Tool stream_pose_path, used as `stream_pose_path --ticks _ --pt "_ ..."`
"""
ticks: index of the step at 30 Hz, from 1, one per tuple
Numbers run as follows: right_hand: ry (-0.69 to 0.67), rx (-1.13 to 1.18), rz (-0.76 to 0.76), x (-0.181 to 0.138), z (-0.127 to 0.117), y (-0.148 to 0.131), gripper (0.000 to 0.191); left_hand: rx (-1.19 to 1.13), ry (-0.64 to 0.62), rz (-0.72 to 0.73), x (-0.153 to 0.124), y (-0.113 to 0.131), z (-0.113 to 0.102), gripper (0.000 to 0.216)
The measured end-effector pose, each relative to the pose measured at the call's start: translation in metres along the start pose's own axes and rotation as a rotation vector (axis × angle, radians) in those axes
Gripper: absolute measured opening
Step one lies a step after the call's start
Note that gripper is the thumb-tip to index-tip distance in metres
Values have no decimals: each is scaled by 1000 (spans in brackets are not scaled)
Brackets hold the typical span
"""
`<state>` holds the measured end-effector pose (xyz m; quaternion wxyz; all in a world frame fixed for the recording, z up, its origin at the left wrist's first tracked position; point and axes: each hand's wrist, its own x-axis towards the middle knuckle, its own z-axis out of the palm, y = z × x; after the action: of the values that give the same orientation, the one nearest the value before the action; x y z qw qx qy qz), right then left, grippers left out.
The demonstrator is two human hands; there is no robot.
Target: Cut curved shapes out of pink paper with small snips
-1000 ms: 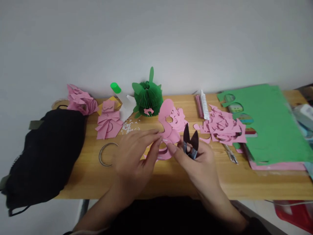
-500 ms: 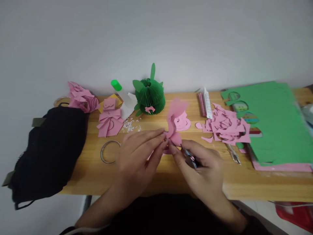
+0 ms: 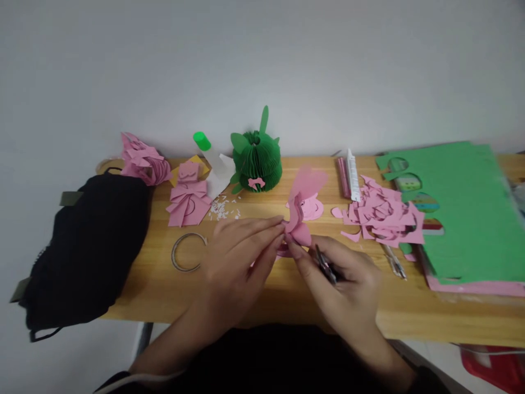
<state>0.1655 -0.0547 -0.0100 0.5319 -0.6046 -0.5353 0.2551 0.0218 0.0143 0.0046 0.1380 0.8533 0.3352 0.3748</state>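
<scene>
Between my fingertips is a curled pink paper piece [image 3: 302, 232], its upper end blurred. My left hand [image 3: 241, 251] pinches the left side of the paper, its fingers pressed together. The thumb and index finger of my right hand [image 3: 346, 290] grip its lower right edge. Tucked in that right palm is a dark metal tool [image 3: 326, 265], perhaps small scissors; the fingers hide much of it. Just behind the held paper lies a flat pink cutout [image 3: 312, 208]. A tape ring [image 3: 174, 257] rests left of my left hand.
A green pleated paper ball [image 3: 257, 161] stands near the wall. A glue stick [image 3: 219, 163], folded pink paper [image 3: 189, 203] and a black bag [image 3: 92, 251] are on the left. To the right lie pink scraps [image 3: 379, 210], tubes [image 3: 353, 175] and green sheets [image 3: 471, 219].
The view has shifted slightly, so most things appear a little farther right. Both hands keep their hold on the pink paper, whose upper end has swung slightly right.
</scene>
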Motion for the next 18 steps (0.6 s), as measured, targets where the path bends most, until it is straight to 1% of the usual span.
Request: stream_pose_path --ticks 4,10,12,15,18 --pt "16 28 62 -1 0 0 17 -31 0 -39 -1 1 0 17" --pt "28 95 111 3 2 -2 6 -1 12 -29 1 0 0 12" --pt "39 147 165 5 3 -3 8 12 23 -38 1 0 0 10" --pt "42 255 288 8 6 1 13 -5 51 -78 -1 -3 0 7" --pt "2 361 412 10 9 11 25 -17 66 -146 -8 -20 1 7"
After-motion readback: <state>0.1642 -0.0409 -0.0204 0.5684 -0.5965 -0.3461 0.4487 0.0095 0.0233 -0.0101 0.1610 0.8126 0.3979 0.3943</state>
